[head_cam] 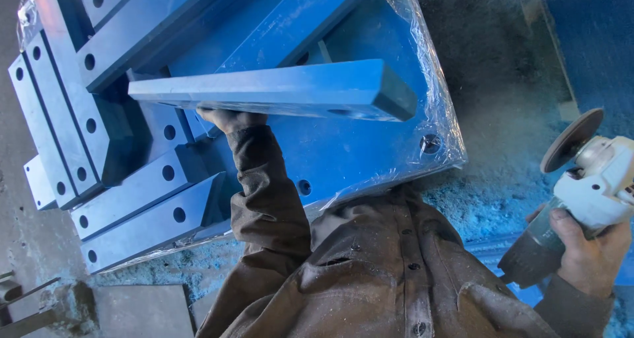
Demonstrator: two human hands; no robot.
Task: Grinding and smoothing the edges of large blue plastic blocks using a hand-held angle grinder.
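Note:
My left hand (230, 119) grips the underside of a long grey metal bar (277, 87) and holds it lifted over a stack of similar parts. The bar has a dark cut end at the right and a hole on its lower face. My right hand (590, 249) is off to the right, holding an angle grinder (588, 189) with a white body, a dark handle and a round grinding disc (571, 140) pointing up. My brown dusty jacket fills the lower middle of the view.
Several grey metal bars with drilled holes (132, 199) lie stacked at the left on a large blue plate (370, 153) partly covered in clear plastic film (429, 80). Dusty concrete floor (502, 80) lies to the right. Scrap metal pieces (39, 305) sit at the lower left.

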